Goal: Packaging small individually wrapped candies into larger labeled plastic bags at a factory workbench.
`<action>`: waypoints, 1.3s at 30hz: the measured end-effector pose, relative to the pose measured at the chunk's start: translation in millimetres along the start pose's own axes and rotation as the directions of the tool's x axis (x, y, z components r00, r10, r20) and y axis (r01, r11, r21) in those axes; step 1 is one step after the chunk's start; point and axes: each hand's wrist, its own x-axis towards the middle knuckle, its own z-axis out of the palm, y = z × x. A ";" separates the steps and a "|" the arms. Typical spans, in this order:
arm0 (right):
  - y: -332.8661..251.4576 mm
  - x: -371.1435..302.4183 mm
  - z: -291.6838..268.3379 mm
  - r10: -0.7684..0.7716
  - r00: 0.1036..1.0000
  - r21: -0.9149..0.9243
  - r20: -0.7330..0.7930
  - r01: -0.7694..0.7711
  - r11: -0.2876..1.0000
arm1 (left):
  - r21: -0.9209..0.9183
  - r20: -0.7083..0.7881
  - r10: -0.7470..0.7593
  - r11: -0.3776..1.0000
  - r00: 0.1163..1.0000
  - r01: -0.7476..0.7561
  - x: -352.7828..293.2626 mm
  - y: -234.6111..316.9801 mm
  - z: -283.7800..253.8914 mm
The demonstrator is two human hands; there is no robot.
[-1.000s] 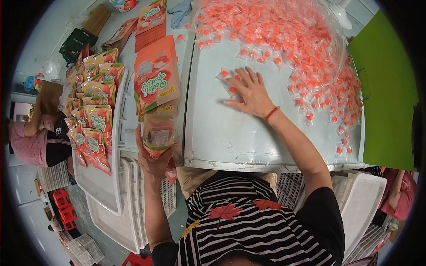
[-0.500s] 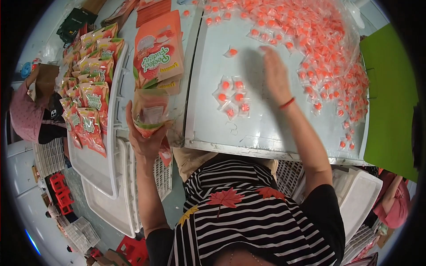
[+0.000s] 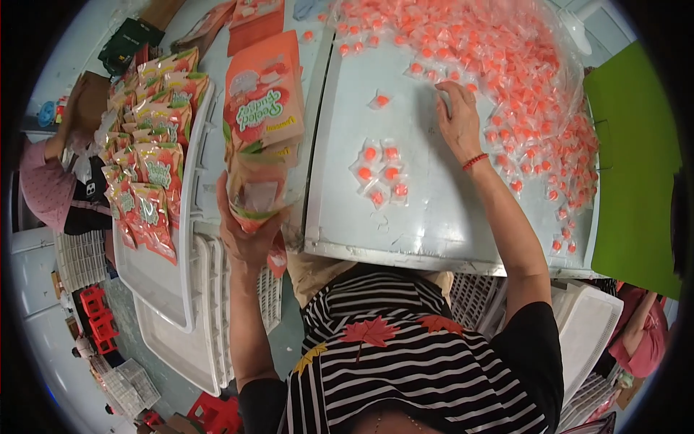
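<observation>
My left hand [image 3: 249, 235] is closed around the lower part of a pink candy pouch [image 3: 259, 195], whose clear back shows a small pale packet inside. Just beyond it lies a stack of flat printed pouches [image 3: 264, 94]. Over the table, my right hand [image 3: 460, 123], with a red cord at its wrist, has its fingers bent and its thumb apart, with no candy visible in it. Its fingertips are close to the near edge of a big heap of clear-wrapped red candies [image 3: 499, 65]. A small group of wrapped candies [image 3: 370, 153] rests left of this hand, and a single candy [image 3: 381, 100] lies farther away.
On the left, a white tray [image 3: 189, 217] carries filled pouches [image 3: 155, 163]. A green panel [image 3: 636, 166] borders the table [image 3: 434, 217] on the right. Stacked white trays [image 3: 173, 333] stand below. One person in pink [image 3: 50, 173] is at far left, another [image 3: 640, 336] at lower right.
My right hand has shifted slightly right and nearer, its fingers going from stretched out to bent. My left hand keeps hold of the pouch, now a little nearer to me. The view has shifted slightly.
</observation>
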 end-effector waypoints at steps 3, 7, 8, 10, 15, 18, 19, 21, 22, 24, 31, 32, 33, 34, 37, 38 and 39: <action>27.4 11.4 15.7 -0.085 0.996 -0.128 0.011 0.086 0.988 | -0.110 0.026 0.006 0.994 1.000 -0.003 -5.8 -1.9 7.7; -16.9 11.0 17.8 -0.087 0.996 -0.028 0.029 0.088 0.996 | -0.083 -0.033 -0.096 0.992 0.995 0.093 -15.6 -4.0 -1.2; -36.2 6.4 17.8 -0.173 0.983 0.030 0.067 0.172 0.985 | -0.079 -0.022 -0.064 0.995 0.998 0.062 -13.9 -4.7 -2.4; -60.9 6.2 31.5 -0.242 0.966 0.074 0.090 0.236 0.969 | -0.083 0.006 -0.017 0.996 1.000 0.017 -7.9 -4.9 -4.0; -28.2 19.0 78.6 -0.401 0.849 -0.068 0.344 0.449 0.891 | -0.134 0.057 -0.095 0.986 0.994 0.102 6.9 -0.3 3.6; 2.8 25.2 72.2 -0.321 0.896 -0.177 0.306 0.385 0.906 | -0.122 0.038 -0.043 0.991 0.998 0.047 -0.4 -8.0 3.7; 10.5 27.8 69.9 -0.323 0.896 -0.181 0.304 0.388 0.904 | -0.126 0.035 -0.040 0.991 0.999 0.044 -1.0 -11.4 5.0; 10.6 33.8 56.3 -0.181 0.980 -0.373 0.082 0.198 0.906 | -0.106 0.044 0.017 0.994 0.999 -0.013 -4.0 -15.5 5.6; 16.3 35.1 55.1 -0.099 0.991 -0.381 0.092 0.127 0.916 | -0.106 0.045 0.016 0.994 0.999 -0.011 -5.0 -14.6 6.8; 19.5 32.0 56.4 -0.043 0.990 -0.381 0.133 0.091 0.920 | -0.149 0.105 -0.049 0.987 0.993 0.064 0.2 -8.2 10.3; -3.6 8.2 43.3 -0.145 0.968 -0.207 0.204 0.188 0.960 | -0.196 0.098 -0.040 0.979 0.994 0.058 -1.9 -9.3 11.5; 9.8 6.9 38.6 -0.106 0.983 -0.013 0.150 0.109 0.994 | -0.172 0.109 -0.038 0.983 0.993 0.057 -0.8 -5.5 10.1; 5.2 11.5 30.9 -0.062 0.992 0.192 0.109 0.040 0.981 | -0.143 0.113 -0.045 0.988 0.993 0.061 -2.8 -5.2 7.4; 3.1 14.2 14.4 0.222 0.966 0.396 0.132 -0.257 0.882 | -0.140 0.112 -0.057 0.987 0.992 0.072 -6.7 -7.2 5.1; 45.7 22.0 -18.8 0.373 0.927 0.437 0.039 -0.351 0.828 | -0.145 0.099 -0.077 0.985 0.992 0.091 -4.9 -8.9 4.7; 48.9 22.7 -30.3 0.327 0.944 0.164 0.027 -0.327 0.931 | -0.164 0.094 -0.068 0.983 0.993 0.083 -5.8 -10.2 5.5; 49.6 22.5 -36.4 0.280 0.960 -0.122 0.030 -0.274 0.954 | -0.184 0.089 -0.058 0.980 0.994 0.074 -6.4 -10.7 6.2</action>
